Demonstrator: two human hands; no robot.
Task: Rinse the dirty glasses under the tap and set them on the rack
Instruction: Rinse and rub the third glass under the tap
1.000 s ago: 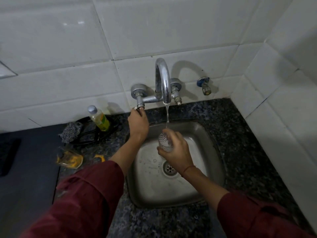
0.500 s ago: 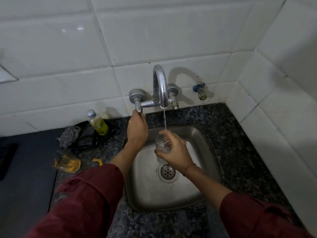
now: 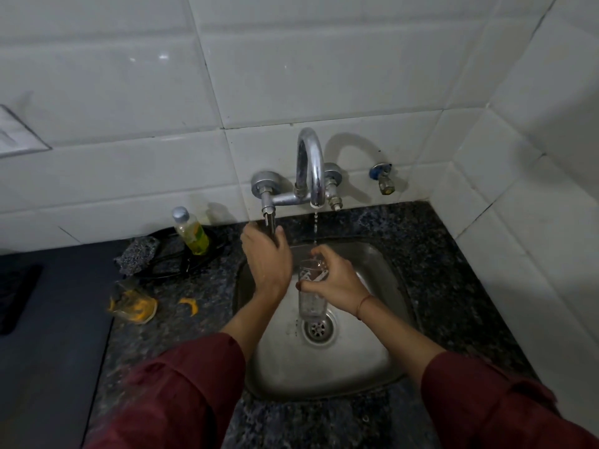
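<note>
Small bottle [image 3: 191, 233] of yellow soap with a silver cap standing on a black tray [image 3: 207, 254], grey scrubber [image 3: 137, 259] at the tray's left edge, orange scrap [image 3: 189, 306] on the dark speckled counter [image 3: 437, 286], little blue-topped valve [image 3: 384, 179] on the white wall tiles [image 3: 324, 69].

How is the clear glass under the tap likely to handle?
Probably slippery: the glass sits under the trickling tap, so it is likely wet. Probably fragile: it looks thin-walled, above the steel sink. The right hand alone holds it, so it seems light.
</note>
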